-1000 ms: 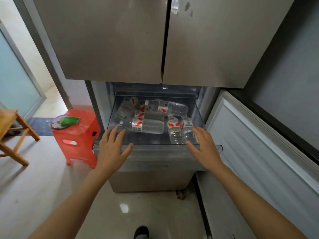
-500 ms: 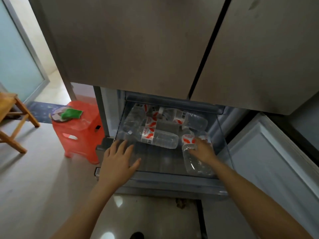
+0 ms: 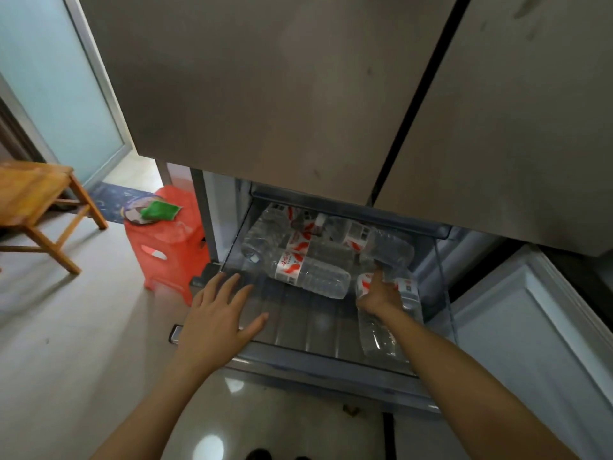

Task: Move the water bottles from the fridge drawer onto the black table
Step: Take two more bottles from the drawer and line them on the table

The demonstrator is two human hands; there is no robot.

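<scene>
The fridge drawer is pulled out below the closed grey doors. Several clear water bottles with red-and-white labels lie in it, the nearest across the middle and others piled behind. One water bottle lies lengthwise along the drawer's right side. My right hand is wrapped over its label end. My left hand hovers flat, fingers spread, over the drawer's front left corner, holding nothing. The black table is not in view.
A red plastic stool with a plate and a green cloth stands just left of the fridge. A wooden stool is further left. An open lower fridge door juts out on the right. A glass door is at the back left.
I have leaned in closer to the drawer. My right hand has gone from the front edge into the drawer and closed over the right-hand bottle. My left hand stays near the front left corner.
</scene>
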